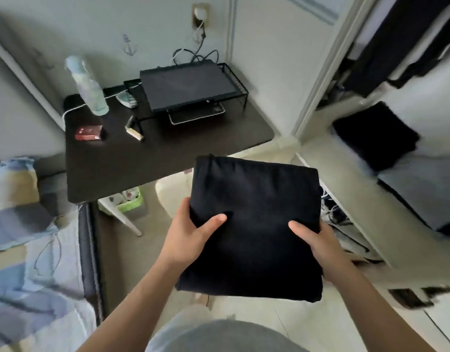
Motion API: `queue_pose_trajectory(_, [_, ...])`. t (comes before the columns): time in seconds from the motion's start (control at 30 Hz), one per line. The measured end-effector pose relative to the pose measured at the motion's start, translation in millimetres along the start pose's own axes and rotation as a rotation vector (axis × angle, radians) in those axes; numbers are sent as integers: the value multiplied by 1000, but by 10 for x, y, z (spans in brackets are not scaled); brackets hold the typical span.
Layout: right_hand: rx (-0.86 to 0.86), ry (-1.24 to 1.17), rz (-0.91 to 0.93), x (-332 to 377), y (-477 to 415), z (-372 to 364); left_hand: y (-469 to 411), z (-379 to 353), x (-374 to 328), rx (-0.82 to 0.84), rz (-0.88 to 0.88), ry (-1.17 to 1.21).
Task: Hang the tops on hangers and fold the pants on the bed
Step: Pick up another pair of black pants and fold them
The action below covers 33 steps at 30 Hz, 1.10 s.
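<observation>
In the head view, a folded black garment (254, 224), squared into a flat rectangular bundle, is held up in the air between both hands, in front of the person and above the pale floor (257, 318). Whether it is pants or a top cannot be told from its folded shape. The left hand (191, 237) is closed on the bundle's left edge, with the thumb laid across the top face and the fingers tucked out of sight underneath. The right hand (318, 243) is closed on the right edge in the same way, thumb on top and fingers hidden below. The bundle is thus spanned between the two hands, its far end reaching away from the person towards the dark table (153, 158).

The bed (28, 250), covered in blue and cream patterned bedding, is seen at the left, well apart from the garment. At the right, an open wardrobe (358, 174) is seen, with a dark folded stack (373, 138) lying on its shelf and dark clothing (406, 41) hanging above.
</observation>
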State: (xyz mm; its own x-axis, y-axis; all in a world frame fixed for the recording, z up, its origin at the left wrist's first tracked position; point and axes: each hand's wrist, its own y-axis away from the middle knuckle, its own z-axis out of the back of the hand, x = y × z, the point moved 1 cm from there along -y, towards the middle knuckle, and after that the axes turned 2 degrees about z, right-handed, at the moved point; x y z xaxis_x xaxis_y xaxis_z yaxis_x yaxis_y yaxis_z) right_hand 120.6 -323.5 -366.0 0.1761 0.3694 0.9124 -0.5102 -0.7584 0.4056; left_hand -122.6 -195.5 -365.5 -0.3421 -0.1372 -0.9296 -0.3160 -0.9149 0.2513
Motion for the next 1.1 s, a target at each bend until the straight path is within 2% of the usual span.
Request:
queue_pose_trajectory(0.17, [-263, -124, -15, 148, -152, 341, -829, -570, -456, 290, -75, -117])
queue_pose_trajectory(0.33, [-521, -193, -46, 218, -188, 593, -1348, -1160, -721, 492, -145, -182])
queue_pose_trajectory(0.57, [-767, -285, -108, 172, -204, 979, -1770, -2083, -924, 797, -142, -268])
queue_pose_trajectory(0.7, [-818, -346, -109, 133, -375, 1331, -1983, -2662, -1088, 880, -160, -328])
queue_pose_trajectory(0.83, [-838, -372, -83, 141, -691, 1876, -2169, -3298, -1301, 881, -193, -363])
queue_pose_trajectory(1.1, [-791, -409, -36, 277, -1359, 2900, -2570, -4392, -1695, 885, -86, -388])
